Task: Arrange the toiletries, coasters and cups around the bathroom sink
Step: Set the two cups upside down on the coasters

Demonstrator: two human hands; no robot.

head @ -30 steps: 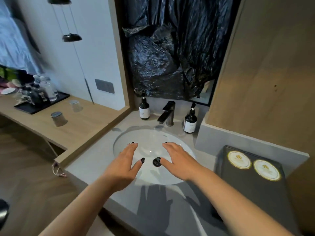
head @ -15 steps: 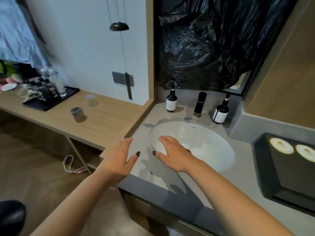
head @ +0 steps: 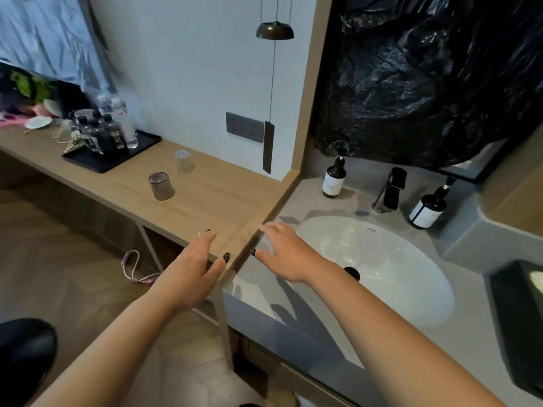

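Two glass cups stand upside down on the wooden counter (head: pixel 223 207): a grey one (head: pixel 161 186) and a clear one (head: pixel 184 161) behind it. Two dark pump bottles flank the black tap (head: pixel 392 190) behind the white sink (head: pixel 405 277): one on the left (head: pixel 334 180), one on the right (head: pixel 427 208). My left hand (head: pixel 191 267) hovers open over the wooden counter's near corner. My right hand (head: pixel 285 254) hovers open above the grey surround at the sink's left rim. Both hands hold nothing.
A black tray (head: pixel 113 155) with water bottles and small dark bottles sits far left on the wooden counter. A black box (head: pixel 517 327) lies at the right edge of the grey surround. A black plastic sheet (head: pixel 435 74) covers the mirror. A hanging lamp (head: pixel 274 30) and cord dangle by the wall.
The view has swung left, from over the sink to the wooden counter. Both hands moved left with it, from above the basin to the joint between counter and surround.
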